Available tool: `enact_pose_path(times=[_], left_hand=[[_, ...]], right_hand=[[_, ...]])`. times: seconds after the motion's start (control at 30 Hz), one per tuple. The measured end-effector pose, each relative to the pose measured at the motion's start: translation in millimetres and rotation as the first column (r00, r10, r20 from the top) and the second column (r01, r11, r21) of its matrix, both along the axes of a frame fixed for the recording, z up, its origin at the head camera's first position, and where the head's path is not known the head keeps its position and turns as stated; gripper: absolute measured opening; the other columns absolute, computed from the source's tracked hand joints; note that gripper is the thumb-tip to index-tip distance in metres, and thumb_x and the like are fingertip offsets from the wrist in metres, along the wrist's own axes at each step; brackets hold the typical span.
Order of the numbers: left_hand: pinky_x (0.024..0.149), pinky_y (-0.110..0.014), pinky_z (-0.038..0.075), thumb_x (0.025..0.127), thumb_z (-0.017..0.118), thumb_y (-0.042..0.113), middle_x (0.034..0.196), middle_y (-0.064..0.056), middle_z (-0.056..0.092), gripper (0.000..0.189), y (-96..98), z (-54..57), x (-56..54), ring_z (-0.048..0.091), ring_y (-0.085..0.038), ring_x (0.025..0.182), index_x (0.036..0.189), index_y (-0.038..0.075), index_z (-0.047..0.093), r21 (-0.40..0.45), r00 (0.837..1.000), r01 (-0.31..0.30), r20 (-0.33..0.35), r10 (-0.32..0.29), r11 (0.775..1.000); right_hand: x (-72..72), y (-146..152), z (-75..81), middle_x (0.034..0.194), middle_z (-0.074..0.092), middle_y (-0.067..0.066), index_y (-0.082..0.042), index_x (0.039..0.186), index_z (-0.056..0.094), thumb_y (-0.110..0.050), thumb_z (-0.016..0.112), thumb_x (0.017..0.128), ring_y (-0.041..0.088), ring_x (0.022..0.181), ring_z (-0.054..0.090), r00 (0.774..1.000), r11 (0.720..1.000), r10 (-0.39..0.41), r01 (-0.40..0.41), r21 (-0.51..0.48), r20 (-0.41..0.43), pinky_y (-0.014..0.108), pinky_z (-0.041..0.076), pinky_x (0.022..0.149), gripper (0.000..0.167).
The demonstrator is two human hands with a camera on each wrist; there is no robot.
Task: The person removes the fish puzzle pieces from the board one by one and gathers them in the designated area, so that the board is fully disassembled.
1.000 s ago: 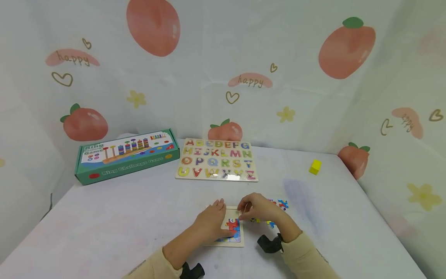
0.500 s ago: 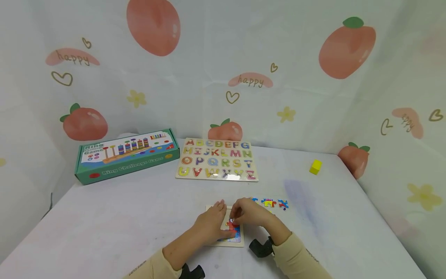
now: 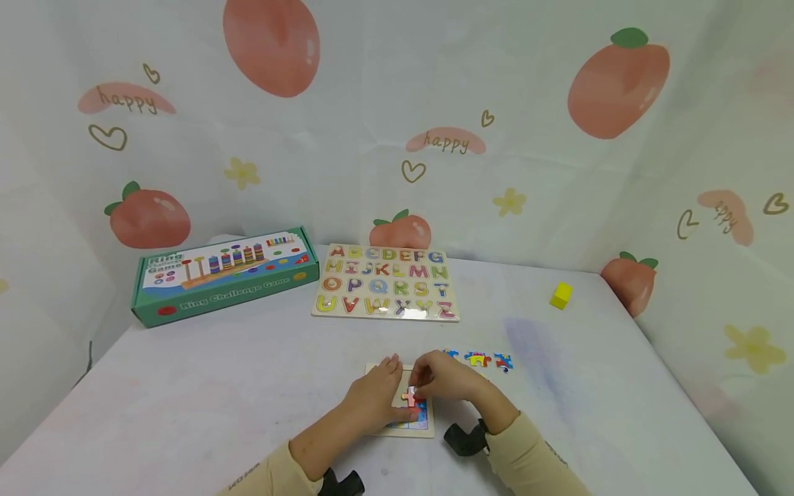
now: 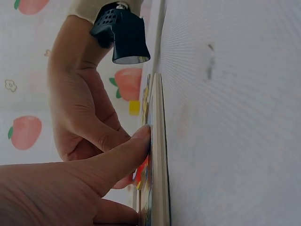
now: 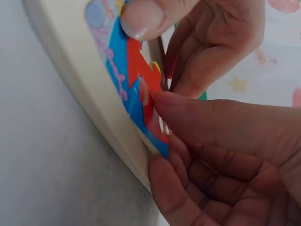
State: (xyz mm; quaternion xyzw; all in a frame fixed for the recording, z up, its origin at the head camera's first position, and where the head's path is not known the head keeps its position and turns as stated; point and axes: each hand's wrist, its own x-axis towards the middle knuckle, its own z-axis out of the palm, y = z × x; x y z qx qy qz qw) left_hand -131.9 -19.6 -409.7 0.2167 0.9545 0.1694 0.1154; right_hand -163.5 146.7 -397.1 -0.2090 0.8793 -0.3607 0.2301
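Note:
In the head view my left hand (image 3: 375,396) lies over a small wooden puzzle tray (image 3: 424,434), its fingers straight. The thumb (image 4: 136,141) presses on the picture inside, as the left wrist view shows. My right hand (image 3: 449,377) is at the tray's right side. Its thumb and fingers pinch a red and blue jigsaw piece (image 5: 151,123) at the inner edge of the frame, beside other red and blue pieces. The piece appears slightly tilted in the right wrist view. My left palm hides much of the tray's left part.
Loose jigsaw pieces (image 3: 477,359) lie right of the tray, partly behind my right hand. An alphabet board (image 3: 386,284) stands farther back, beside a green ring game box (image 3: 226,277). A yellow block (image 3: 561,295) sits at the back right of the white table (image 3: 186,399).
My right hand has moved left from the tray's right edge to over its picture, uncovering loose pieces behind it. My left hand stays in place.

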Motion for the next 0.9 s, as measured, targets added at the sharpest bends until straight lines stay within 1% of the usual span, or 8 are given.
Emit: enact_pose_path(times=[0.1,0.17,0.27,0.4,0.5,0.67,0.83,0.9], left_hand=[[0.101,-0.049,0.043,0.073,0.072,0.054,0.146,-0.015,0.039,0.09,0.1,0.0,0.5,0.036,-0.028,0.136,0.136,-0.003,0.043,0.003,1.0,-0.003,0.002,0.003,1.0],[0.101,-0.049,0.043,0.072,0.072,0.054,0.146,-0.014,0.039,0.09,0.3,-0.4,0.7,0.036,-0.028,0.137,0.136,-0.003,0.043,0.006,1.0,-0.005,0.007,0.005,1.0],[0.101,-0.049,0.043,0.073,0.072,0.054,0.146,-0.015,0.039,0.09,-0.1,-0.8,0.7,0.036,-0.029,0.136,0.136,-0.004,0.043,0.011,1.0,-0.007,0.009,0.007,1.0],[0.1,-0.049,0.043,0.073,0.071,0.053,0.146,-0.016,0.039,0.089,-0.3,-1.9,0.3,0.037,-0.03,0.136,0.135,-0.004,0.044,0.017,1.0,-0.001,0.004,0.001,1.0],[0.099,-0.049,0.044,0.073,0.071,0.053,0.146,-0.016,0.039,0.089,0.0,-3.0,-0.4,0.037,-0.03,0.136,0.135,-0.004,0.044,0.01,1.0,0.003,0.002,-0.003,1.0],[0.1,-0.048,0.043,0.073,0.071,0.054,0.146,-0.016,0.039,0.09,0.4,-4.0,-0.4,0.037,-0.03,0.136,0.135,-0.004,0.044,-0.005,1.0,0.004,-0.013,-0.004,1.0],[0.102,-0.047,0.042,0.073,0.072,0.052,0.146,-0.016,0.039,0.089,0.3,-3.0,0.4,0.037,-0.03,0.136,0.135,-0.005,0.044,-0.01,1.0,0.009,-0.024,-0.009,1.0],[0.102,-0.047,0.042,0.074,0.072,0.051,0.146,-0.016,0.039,0.088,0.3,-2.4,0.6,0.037,-0.03,0.136,0.135,-0.005,0.044,-0.011,1.0,0.008,-0.025,-0.008,1.0]], right_hand=[[-1.3,4,0.1,0.076,0.062,0.002,-0.002,0.082,0.065,-0.002,0.069,0.08,0.012,0.067,0.053,1.0,1.0,0.018,-0.018,-0.01,0.003,0.021,0.05,0.063,0.004],[-2.7,8,-0.2,0.075,0.063,0.001,-0.002,0.082,0.066,-0.003,0.07,0.08,0.011,0.067,0.053,1.0,1.0,0.016,-0.016,-0.018,0.015,0.02,0.05,0.063,0.004],[-4.8,14,-1.9,0.075,0.065,0.002,-0.002,0.082,0.068,-0.003,0.069,0.081,0.01,0.066,0.052,0.999,0.999,0.011,-0.009,-0.044,0.05,0.018,0.049,0.063,0.002],[-5.6,18,-3.6,0.077,0.067,0.007,0.001,0.085,0.068,-0.001,0.067,0.082,0.009,0.066,0.053,0.995,0.996,0.008,0.001,-0.091,0.103,0.019,0.05,0.064,0.004],[-5.8,19,-5.1,0.077,0.068,0.007,0.001,0.086,0.068,-0.004,0.067,0.083,0.01,0.064,0.056,0.993,0.993,-0.008,0.022,-0.117,0.121,0.021,0.052,0.063,0.006],[-7.6,30,-4.3,0.078,0.068,0.005,0.0,0.089,0.068,-0.013,0.068,0.084,0.011,0.063,0.058,0.988,0.983,-0.065,0.087,-0.161,0.137,0.024,0.054,0.063,0.013],[-4.3,50,1.2,0.085,0.069,0.006,0.0,0.092,0.069,-0.015,0.068,0.085,0.011,0.07,0.057,0.987,0.978,-0.101,0.122,-0.167,0.124,0.024,0.052,0.066,0.017],[-3.0,59,2.3,0.088,0.07,0.006,0.001,0.094,0.069,-0.016,0.067,0.085,0.011,0.073,0.06,0.983,0.974,-0.117,0.142,-0.178,0.14,0.025,0.054,0.069,0.019]])
